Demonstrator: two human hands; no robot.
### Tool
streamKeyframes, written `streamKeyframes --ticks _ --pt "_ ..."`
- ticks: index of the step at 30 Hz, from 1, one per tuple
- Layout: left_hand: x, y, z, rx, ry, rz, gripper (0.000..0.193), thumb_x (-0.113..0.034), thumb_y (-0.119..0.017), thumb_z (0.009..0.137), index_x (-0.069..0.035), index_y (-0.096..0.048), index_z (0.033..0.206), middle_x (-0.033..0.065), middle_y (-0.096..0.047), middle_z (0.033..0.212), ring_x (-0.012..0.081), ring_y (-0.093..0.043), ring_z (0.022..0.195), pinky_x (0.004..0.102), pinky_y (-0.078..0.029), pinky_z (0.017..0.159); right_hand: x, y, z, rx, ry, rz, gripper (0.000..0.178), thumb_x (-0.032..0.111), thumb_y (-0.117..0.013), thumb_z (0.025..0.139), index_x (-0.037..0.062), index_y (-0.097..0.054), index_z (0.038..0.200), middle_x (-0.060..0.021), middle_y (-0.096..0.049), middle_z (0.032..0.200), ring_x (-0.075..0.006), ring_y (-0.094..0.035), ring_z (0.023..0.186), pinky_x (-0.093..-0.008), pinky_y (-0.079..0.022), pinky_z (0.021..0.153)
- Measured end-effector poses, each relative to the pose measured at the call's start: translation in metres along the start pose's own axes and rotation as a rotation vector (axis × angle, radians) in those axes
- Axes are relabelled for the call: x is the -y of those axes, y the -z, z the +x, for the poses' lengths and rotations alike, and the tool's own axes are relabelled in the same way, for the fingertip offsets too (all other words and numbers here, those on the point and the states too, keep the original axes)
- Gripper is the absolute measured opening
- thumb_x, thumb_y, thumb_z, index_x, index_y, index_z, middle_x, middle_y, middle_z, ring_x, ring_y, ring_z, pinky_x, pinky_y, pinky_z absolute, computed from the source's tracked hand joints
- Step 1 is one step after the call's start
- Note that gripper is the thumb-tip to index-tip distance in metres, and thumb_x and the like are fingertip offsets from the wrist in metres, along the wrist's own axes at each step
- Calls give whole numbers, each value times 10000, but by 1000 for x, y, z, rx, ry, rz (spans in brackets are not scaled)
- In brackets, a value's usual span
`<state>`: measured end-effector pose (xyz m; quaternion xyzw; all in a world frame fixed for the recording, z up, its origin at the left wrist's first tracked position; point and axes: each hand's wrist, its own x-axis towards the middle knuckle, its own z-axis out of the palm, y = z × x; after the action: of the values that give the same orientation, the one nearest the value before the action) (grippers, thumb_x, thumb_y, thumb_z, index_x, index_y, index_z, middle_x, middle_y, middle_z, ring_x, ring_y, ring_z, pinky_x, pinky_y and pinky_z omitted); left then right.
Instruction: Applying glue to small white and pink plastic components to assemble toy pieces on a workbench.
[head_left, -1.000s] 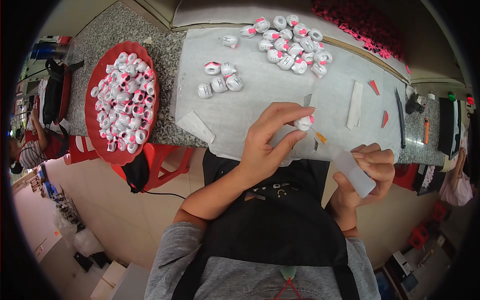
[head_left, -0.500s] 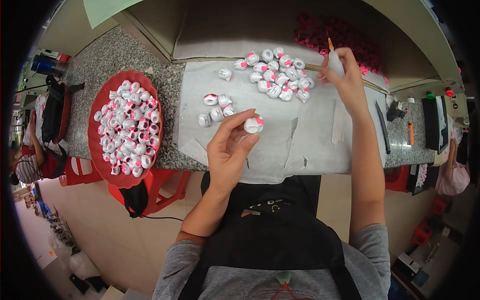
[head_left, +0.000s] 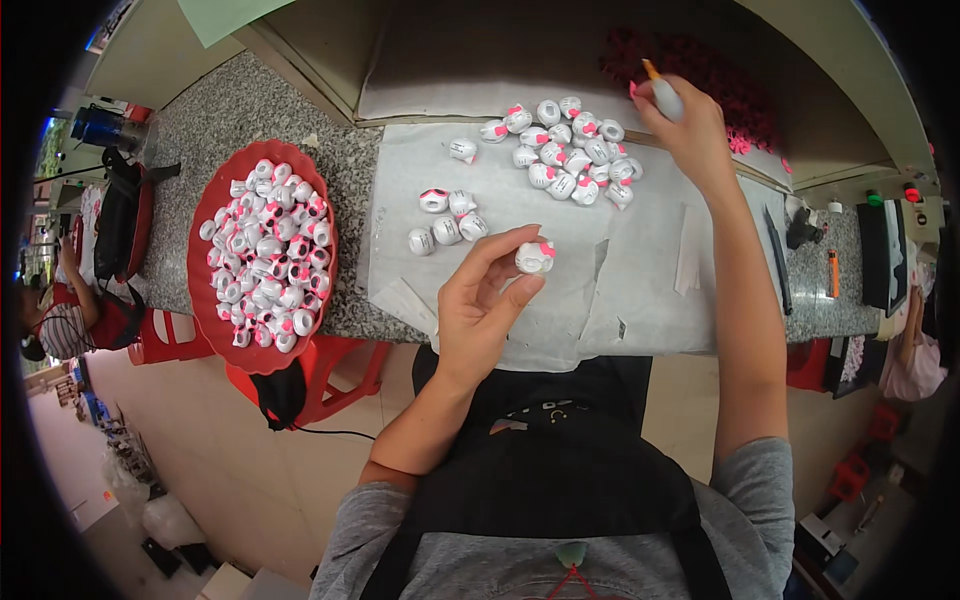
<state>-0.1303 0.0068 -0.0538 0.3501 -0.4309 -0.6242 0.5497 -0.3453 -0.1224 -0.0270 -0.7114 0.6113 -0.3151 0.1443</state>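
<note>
Head view, the only one I have. The left hand (head_left: pixel 478 310) has thumb and forefinger pinched on a white piece with pink trim (head_left: pixel 534 259), raised above the white sheet (head_left: pixel 650 290). The right hand (head_left: pixel 695 130) grips a white squeeze bottle (head_left: pixel 668 101), its orange nozzle (head_left: pixel 650 69) pointing up and away from the body. A small pink bit (head_left: pixel 633 89) shows at the right fingertips; I cannot confirm whether it is pinched firmly.

Change noted: a second ago the nozzle was at the held piece; now the right hand is over at the pink heap (head_left: pixel 740 105) in the recess, well apart from the left. I judge that work with the nozzle on the piece is paused, while the right hand attends to the pink bits.

A loose cluster of white pieces (head_left: pixel 551 153) and a smaller group (head_left: pixel 446 229) lie on the sheet; many more fill the red scalloped dish (head_left: pixel 258 358) at left.
</note>
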Motion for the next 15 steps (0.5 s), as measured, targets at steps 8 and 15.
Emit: streamKeyframes --ticks 8,15 --pt "20 -38 17 232 69 -121 373 11 -532 720 23 -424 1077 114 -476 1058 167 -449 987 280 -341 847 28 16 -118 240 -489 995 55 30 -514 715 -12 -509 750 -56 -528 653 -90 -464 549 -204 -370 524" --pt "27 -53 7 296 156 -213 335 22 -523 732 31 -438 1056 100 -476 1036 165 -437 1004 288 -333 869 21 6 -142 51 -541 1205 66 30 -540 702 -12 -500 734 -74 -525 653 -114 -473 552 -217 -377 527"
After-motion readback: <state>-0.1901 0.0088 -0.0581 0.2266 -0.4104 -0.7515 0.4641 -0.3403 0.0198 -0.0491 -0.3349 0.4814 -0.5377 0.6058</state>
